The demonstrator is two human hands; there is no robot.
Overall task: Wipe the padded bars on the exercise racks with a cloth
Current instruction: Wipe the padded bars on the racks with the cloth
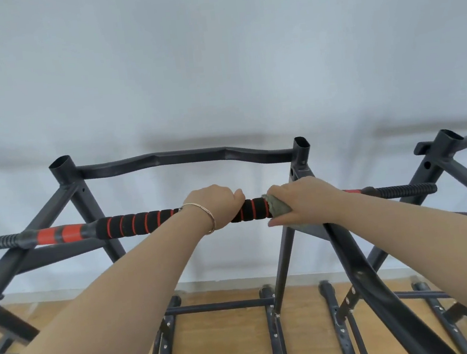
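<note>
A padded bar (138, 224), black foam with red spiral stripes, runs left to right across a dark metal exercise rack (80, 194). My left hand (215, 205), with a thin bracelet at the wrist, grips the padding near its middle. Just to the right, my right hand (305, 200) presses a grey-green cloth (278, 206) around the bar. A short stretch of padding shows between the two hands. The bar's bare ribbed ends stick out at far left and right.
A wavy top bar (183, 157) spans the rack's two open posts behind my hands. A second rack (444, 150) stands at the right. Rack legs and crossbars stand on the wooden floor (222, 347) below. A pale wall is close behind.
</note>
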